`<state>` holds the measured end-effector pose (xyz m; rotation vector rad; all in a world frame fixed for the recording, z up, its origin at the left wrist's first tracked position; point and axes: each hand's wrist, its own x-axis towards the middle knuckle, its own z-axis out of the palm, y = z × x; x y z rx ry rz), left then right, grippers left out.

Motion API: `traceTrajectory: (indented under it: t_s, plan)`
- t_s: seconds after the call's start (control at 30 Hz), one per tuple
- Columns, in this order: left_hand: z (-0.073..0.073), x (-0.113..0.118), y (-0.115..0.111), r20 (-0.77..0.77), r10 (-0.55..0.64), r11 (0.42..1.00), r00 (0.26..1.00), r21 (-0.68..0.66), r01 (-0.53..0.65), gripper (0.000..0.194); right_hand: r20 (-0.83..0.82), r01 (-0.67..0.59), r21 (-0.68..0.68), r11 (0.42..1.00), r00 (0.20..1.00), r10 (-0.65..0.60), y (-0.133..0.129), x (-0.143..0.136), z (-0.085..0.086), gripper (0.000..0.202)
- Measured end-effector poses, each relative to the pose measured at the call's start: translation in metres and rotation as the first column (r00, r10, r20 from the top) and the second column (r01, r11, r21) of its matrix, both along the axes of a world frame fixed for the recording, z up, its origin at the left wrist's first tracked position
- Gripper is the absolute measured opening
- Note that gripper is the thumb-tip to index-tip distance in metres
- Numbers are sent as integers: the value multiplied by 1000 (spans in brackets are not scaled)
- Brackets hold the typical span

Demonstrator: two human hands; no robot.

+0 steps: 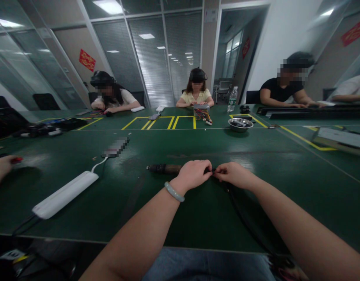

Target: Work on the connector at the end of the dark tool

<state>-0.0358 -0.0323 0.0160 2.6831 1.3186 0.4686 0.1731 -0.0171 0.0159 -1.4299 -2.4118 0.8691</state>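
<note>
An electric screwdriver (168,169) with a dark body lies on the green table, its metal tip pointing left. My left hand (195,171), with a pale bangle (174,192) at the wrist, is closed over the tool's rear end. Close beside it, my right hand (231,174) is closed in a pinch on the black cable (241,218) where it meets the back of the tool. From there the cable runs down toward the table's front edge. My fingers hide the joint, so I cannot tell whether plug and tool are fully joined.
A white power strip (65,194) lies at left, its white cord leading to a phone (116,147). A metal bowl (240,124) of dark parts and a water bottle (233,99) stand farther back. Several people sit across the table; another person's hand (2,168) enters at left.
</note>
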Motion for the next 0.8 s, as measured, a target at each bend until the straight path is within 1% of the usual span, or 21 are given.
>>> traceTrajectory:
  t_s: [0.17,0.27,0.43,0.6,0.8]
  plan:
    - [1,0,-1,-12,14,1000,1000,-24,-14,17,8,5,-9,1000,1000,-4,0,0,2,26]
    - [-1,0,-1,13,3,1000,1000,10,-3,17,11,6,-1,1000,1000,-6,-1,-1,2,27]
    - [-2,0,-1,62,13,998,998,56,-17,20,40,43,25,999,998,-44,-4,-5,5,31]
    - [1,-1,-4,51,29,999,998,24,-31,19,84,121,31,992,989,-123,-8,-12,8,42]
    - [4,0,-3,6,6,1000,1000,-8,-6,16,56,160,21,987,985,-160,-11,-14,8,36]
